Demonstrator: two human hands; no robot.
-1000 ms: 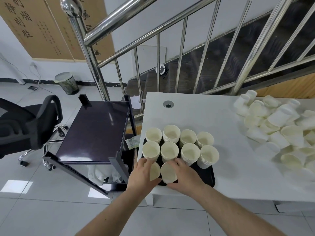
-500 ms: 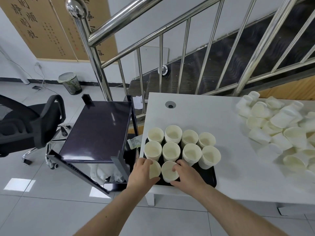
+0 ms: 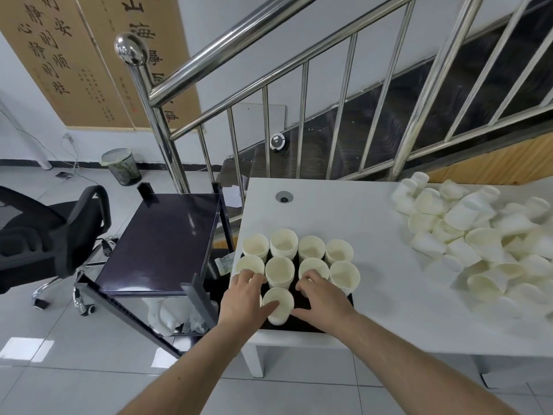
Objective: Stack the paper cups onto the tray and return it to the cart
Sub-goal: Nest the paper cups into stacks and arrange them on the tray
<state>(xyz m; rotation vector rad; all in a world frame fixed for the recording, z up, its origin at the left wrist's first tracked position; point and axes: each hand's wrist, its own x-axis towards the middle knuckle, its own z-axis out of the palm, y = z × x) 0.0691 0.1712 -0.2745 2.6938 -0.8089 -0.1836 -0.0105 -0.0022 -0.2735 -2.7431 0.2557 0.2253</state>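
A black tray (image 3: 324, 323) sits at the front left corner of the white table (image 3: 329, 211). Several stacks of paper cups (image 3: 284, 244) stand on it in rows. My left hand (image 3: 244, 298) lies over the front-left cup stack and grips it, hiding most of it. Its thumb touches the rim of the front middle cup stack (image 3: 279, 305). My right hand (image 3: 323, 298) rests on the tray right of that stack, fingers spread. Its fingertips touch a second-row stack (image 3: 312, 266). The dark cart (image 3: 161, 235) stands left of the table with a bare top shelf.
A heap of loose paper cups (image 3: 478, 235) covers the table's right side. A steel stair railing (image 3: 143, 94) rises behind the cart and table. A black office chair (image 3: 45, 235) stands left of the cart, a bin (image 3: 121, 166) by the far wall.
My right hand has let go of the front middle cup stack and shifted right and forward to the second row. My left hand stays on the front-left stack.
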